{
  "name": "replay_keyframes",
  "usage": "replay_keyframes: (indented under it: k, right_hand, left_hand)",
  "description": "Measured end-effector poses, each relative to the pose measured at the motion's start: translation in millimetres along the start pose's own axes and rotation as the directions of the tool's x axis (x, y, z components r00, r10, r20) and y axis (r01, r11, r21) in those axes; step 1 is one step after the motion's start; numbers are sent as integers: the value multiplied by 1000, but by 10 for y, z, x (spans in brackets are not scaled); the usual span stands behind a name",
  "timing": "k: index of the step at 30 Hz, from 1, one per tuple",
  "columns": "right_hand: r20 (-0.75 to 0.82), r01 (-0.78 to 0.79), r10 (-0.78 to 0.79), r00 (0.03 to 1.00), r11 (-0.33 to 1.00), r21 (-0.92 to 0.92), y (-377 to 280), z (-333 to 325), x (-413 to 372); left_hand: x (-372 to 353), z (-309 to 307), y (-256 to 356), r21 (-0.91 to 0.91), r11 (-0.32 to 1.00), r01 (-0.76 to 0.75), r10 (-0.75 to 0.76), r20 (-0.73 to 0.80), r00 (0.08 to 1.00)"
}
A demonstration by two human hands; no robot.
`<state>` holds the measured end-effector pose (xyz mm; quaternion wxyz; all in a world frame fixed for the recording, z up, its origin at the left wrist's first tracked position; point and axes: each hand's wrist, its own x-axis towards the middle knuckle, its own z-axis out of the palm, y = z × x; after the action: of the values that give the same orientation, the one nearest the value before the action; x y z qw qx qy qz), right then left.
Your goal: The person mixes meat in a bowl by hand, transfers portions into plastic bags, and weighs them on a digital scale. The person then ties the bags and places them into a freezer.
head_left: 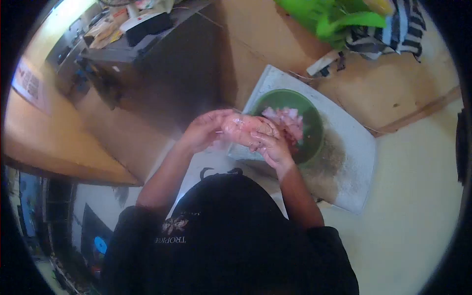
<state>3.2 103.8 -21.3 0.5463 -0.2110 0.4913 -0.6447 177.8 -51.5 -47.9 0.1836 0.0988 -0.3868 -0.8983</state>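
Note:
Both my hands hold a pale pink piece of raw meat [246, 129] just above the near left rim of a green bowl [313, 129]. My left hand [204, 130] grips its left end, fingers curled. My right hand [272, 146] grips its right end from below. The bowl holds more pink raw meat pieces [287, 120]. The bowl stands on a white board [351, 162] with a dark stain on its near side.
A dark cabinet [162, 59] with clutter on top stands at the upper left. Green plastic [339, 19] and a striped cloth [403, 29] lie at the upper right. My dark shirt [226, 236] fills the bottom. Pale floor [418, 206] at the right.

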Motion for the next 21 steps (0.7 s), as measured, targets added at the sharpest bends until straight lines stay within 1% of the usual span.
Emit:
replay_keyframes:
  k: [1,2,3,4,5,6,7,8,9,10,11,12,13,14,15,16,17,18,19,20,21]
  right_hand:
    - [20,-10,10,1000,1000,17,65,-21,26]
    - [51,-27,25,998,999,37,109,-67,34]
    - [47,-27,25,999,999,39,152,-79,17]
    - [39,-55,51,998,992,115,191,-39,34]
    - [57,-69,58,997,974,216,-50,-163,-237]
    - [69,-71,56,996,969,238,33,-231,-196]
    - [127,-68,29,992,947,315,71,-301,-198]
    - [193,-72,-8,981,913,403,53,-522,-244]
    - [194,-79,-3,981,907,414,50,-614,-253]
    - [139,-36,-11,990,942,334,70,-684,-236]
    - [87,5,-27,996,969,246,82,-745,-214]
    - [83,-2,-18,996,971,241,-13,-843,-238]
    - [59,35,-50,997,973,229,-8,-908,-223]
    - [34,72,-81,996,974,215,-22,-950,-236]
    - [30,71,-79,996,974,215,-58,-986,-278]
    - [4,127,-130,991,972,199,-121,-997,-328]
    - [-25,186,-184,983,965,186,-159,-1019,-365]
    - [-34,192,-189,981,962,194,-173,-1096,-396]
    - [-87,208,-193,977,951,229,-195,-1210,-456]
    - [-143,223,-191,971,940,260,-216,-1335,-531]
    - [-140,365,-380,914,923,-122,-299,-1455,-638]
  left_hand:
    - [13,-67,-35,52,999,0,-1,21,1000]
    - [43,-105,-92,51,999,4,-5,26,1000]
    - [66,-148,-148,91,996,8,-8,2,1000]
    - [107,-235,-169,130,991,10,-8,-22,1000]
    - [146,172,-189,168,986,12,-8,-28,1000]
    - [175,129,-280,324,946,-12,39,-77,996]
    - [207,119,-377,458,889,-27,87,-112,990]
    - [315,300,-520,477,879,-9,79,-126,989]
    - [378,431,-597,581,813,-31,111,-102,989]
    - [420,542,-655,673,737,-56,140,-71,988]
    - [450,641,-690,675,736,-50,137,-76,988]
    - [507,821,-709,618,784,-62,140,-78,987]
    - [512,877,-713,565,822,-73,142,-79,987]
    - [510,907,-708,563,824,-69,138,-81,987]
    - [511,931,-697,429,902,-46,114,-134,985]
    - [511,928,-672,287,957,-27,82,-180,980]
    - [503,877,-624,293,956,-21,76,-175,982]
    - [485,774,-554,425,900,-97,180,-158,971]
    - [462,643,-486,545,822,-167,277,-126,953]
    - [483,332,-515,675,711,-197,366,-116,923]
    - [398,220,-429,670,719,-186,350,-117,930]
